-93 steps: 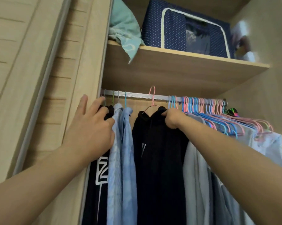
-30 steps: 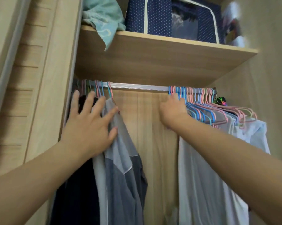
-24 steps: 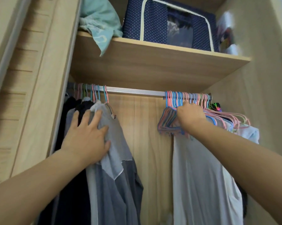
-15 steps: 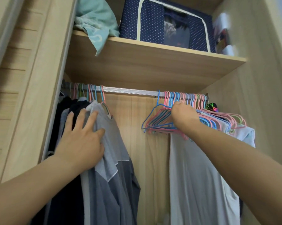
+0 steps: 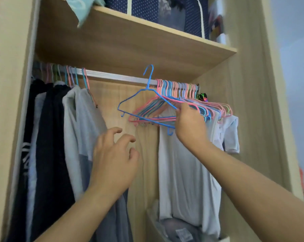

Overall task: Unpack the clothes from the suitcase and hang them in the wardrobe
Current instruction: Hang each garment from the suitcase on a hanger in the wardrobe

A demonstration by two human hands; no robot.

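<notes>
- Since a moment ago our right hand (image 5: 189,123) has lifted one blue hanger (image 5: 148,103) off the rail (image 5: 116,77); its hook is now clear above the rail, fingers pinched round its arm.
- Left hand (image 5: 115,159) has come off the grey shirt (image 5: 81,123), fingers loosely curled, holding nothing, in the gap btwn the hung clothes.
- Spare hangers (image 5: 179,91) sit bunched at the rail's right end.
- Suitcase not in view; we judge the hanger's for the next garment.

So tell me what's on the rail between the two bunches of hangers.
Head view: bare rail there; the blue hanger gripped by the right hand is lifted off it.
</notes>
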